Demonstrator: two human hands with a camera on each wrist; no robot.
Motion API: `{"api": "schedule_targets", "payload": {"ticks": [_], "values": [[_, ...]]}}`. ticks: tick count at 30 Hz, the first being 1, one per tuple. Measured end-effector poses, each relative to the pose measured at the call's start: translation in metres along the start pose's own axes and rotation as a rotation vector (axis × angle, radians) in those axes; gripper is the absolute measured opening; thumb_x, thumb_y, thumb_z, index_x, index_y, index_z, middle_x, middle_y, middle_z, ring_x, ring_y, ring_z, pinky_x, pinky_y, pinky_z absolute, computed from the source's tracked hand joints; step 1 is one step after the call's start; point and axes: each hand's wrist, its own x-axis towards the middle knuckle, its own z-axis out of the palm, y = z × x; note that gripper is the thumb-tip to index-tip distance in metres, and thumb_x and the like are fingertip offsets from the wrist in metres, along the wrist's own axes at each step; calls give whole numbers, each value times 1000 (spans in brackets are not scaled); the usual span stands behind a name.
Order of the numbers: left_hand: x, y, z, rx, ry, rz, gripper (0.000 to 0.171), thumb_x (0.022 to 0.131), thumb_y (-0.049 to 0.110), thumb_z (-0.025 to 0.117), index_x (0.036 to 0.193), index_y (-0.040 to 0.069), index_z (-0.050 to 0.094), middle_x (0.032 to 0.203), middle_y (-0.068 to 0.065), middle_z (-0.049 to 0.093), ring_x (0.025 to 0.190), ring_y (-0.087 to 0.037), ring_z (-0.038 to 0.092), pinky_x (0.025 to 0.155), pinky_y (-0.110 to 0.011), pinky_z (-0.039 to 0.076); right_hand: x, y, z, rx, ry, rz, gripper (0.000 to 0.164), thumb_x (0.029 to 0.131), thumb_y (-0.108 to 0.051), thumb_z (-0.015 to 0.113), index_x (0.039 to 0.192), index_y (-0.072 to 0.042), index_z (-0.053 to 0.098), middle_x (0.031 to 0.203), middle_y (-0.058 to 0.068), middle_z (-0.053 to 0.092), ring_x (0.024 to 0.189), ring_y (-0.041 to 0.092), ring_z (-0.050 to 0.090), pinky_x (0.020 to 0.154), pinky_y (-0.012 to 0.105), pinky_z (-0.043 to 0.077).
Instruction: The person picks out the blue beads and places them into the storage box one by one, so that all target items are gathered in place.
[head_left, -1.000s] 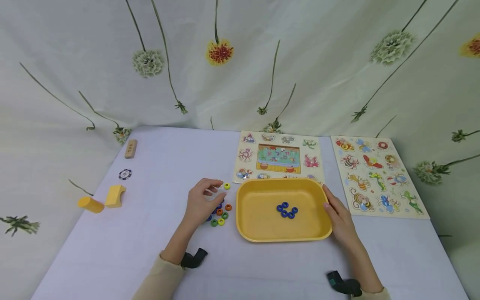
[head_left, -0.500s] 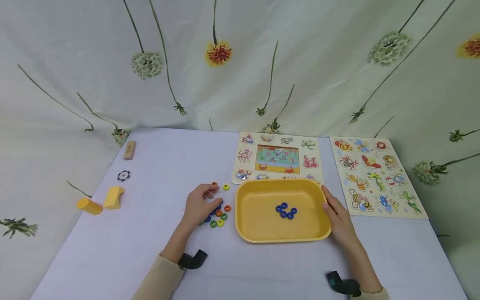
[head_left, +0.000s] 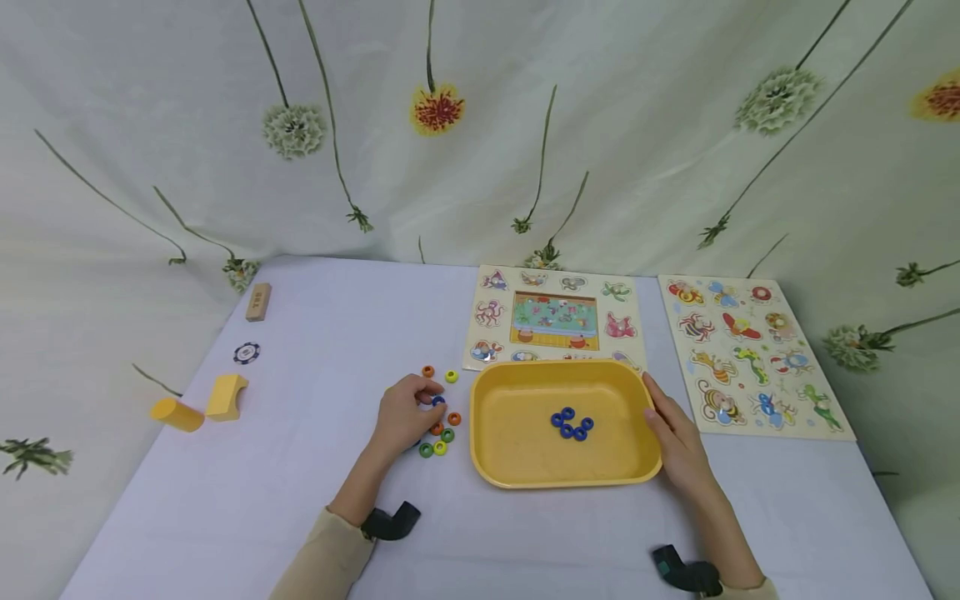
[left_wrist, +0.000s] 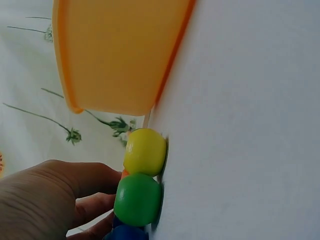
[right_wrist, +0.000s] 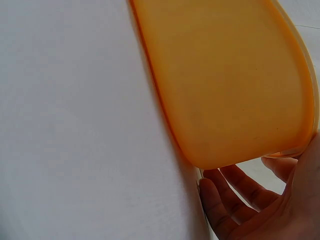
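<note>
In the head view, my left hand (head_left: 405, 414) pinches a blue bead (head_left: 438, 402) between thumb and fingertips, low over a loose group of beads. Around it lie an orange bead (head_left: 454, 419), a green bead (head_left: 447, 435) and a yellow bead (head_left: 452, 377); the palm hides part of the group. The left wrist view has a yellow bead (left_wrist: 145, 152) and a green bead (left_wrist: 138, 199) close beside the fingers. A yellow tray (head_left: 517, 471) stands right of the beads, with several blue beads (head_left: 567, 432) inside. My right hand (head_left: 682, 442) holds its right end, thumb at the rim.
Behind the tray lies a picture puzzle board (head_left: 487, 333), partly overlapped by it. An animal puzzle board (head_left: 757, 358) is at the right. Far left are a yellow cylinder (head_left: 177, 414), a yellow arch block (head_left: 226, 397), a poker chip (head_left: 247, 353) and a small wooden block (head_left: 258, 302).
My left fingers have drawn together on a blue bead and moved slightly down, uncovering an orange bead behind them. My right hand and the tray have stayed put.
</note>
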Motion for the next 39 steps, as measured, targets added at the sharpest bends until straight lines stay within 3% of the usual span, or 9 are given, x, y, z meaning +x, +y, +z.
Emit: {"api": "schedule_targets", "payload": {"ticks": [7,11,14,18,23,27,31,39], "values": [[2,6,-1,-9,47,40,13,73,17,69,85,14,65,75,2,56,66,-11,48,56,-22,43,0,0,0,-9,-5,10,44,95,-31,36,139,-29,28,142,-3,31,129,20,30,91,2,20],[1,22,-7,-87,122,167,14,73,15,69,86,12,66,79,3,58,64,-7,49,55,-19,45,0,0,-1,-12,-7,10,44,95,-31,36,138,-33,27,142,-3,32,129,20,31,91,2,21],[0,43,-11,-195,117,278,16,73,13,70,88,9,67,83,2,58,67,-6,51,60,-19,48,1,0,-1,-13,-2,5,44,95,-30,36,138,-34,27,141,-2,33,128,20,32,91,2,21],[-3,77,-9,-284,-3,344,16,72,9,70,88,9,66,84,3,57,69,-7,52,63,-21,49,1,0,-2,-15,5,-5,44,95,-29,37,138,-33,28,140,-2,34,127,20,33,91,3,21],[-6,104,13,-188,-212,347,16,72,10,70,88,11,67,80,4,57,67,-6,51,59,-18,46,1,1,-1,-11,-5,-7,44,95,-29,37,138,-32,28,141,-2,34,128,20,32,92,3,21],[-2,112,36,-63,-338,327,15,72,13,69,86,13,68,77,4,58,64,-5,50,58,-16,43,2,2,-1,-15,-13,-6,44,95,-29,37,138,-34,27,141,-2,33,128,19,32,92,4,21],[6,117,54,53,-408,277,14,69,13,70,82,16,67,72,7,57,64,-4,50,59,-17,41,2,3,-1,-14,-10,-7,44,95,-29,37,137,-34,28,140,-2,34,127,20,33,91,3,21],[10,127,65,57,-523,231,14,70,7,69,82,12,65,75,3,58,69,-8,50,63,-18,41,1,3,-1,-31,2,-13,44,95,-29,37,138,-32,28,139,1,37,125,20,35,92,5,22]]}}
